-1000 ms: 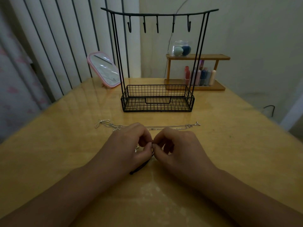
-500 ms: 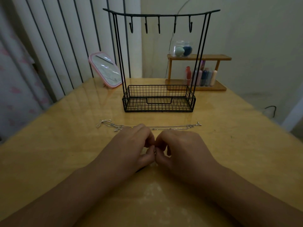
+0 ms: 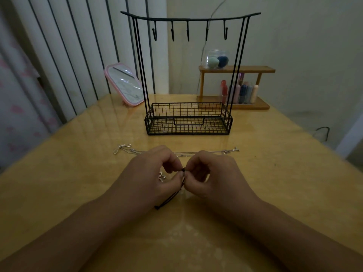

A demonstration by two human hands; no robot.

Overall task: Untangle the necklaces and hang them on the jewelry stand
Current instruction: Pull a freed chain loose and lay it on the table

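change since half a second ago: my left hand (image 3: 151, 177) and right hand (image 3: 212, 175) have drawn slightly apart at the knuckles; a black cord (image 3: 170, 199) now shows between them, pinched by both thumbs and forefingers at a small knot, its tail trailing down to the surface (image 3: 284, 173) under my left palm. a small silver pendant (image 3: 161, 176) has come into sight beside my left thumb. both hands are curled narrow on the cord.

around: silver chains (image 3: 176, 152) lie stretched in a line on the surface just beyond my knuckles, a bow-shaped loop at the left end, a clasp at the right. jewelry stand (image 3: 188, 118) upright farther back, wire basket at its base, five hooks bare on the top bar. pink mirror (image 3: 123, 84) leaning behind it to the left; wooden shelf (image 3: 235, 69) to the right with a jar on top and small bottles below.

hidden: middle of the chains behind my fingers; cannot tell whether cord and chains are linked. light is dim.
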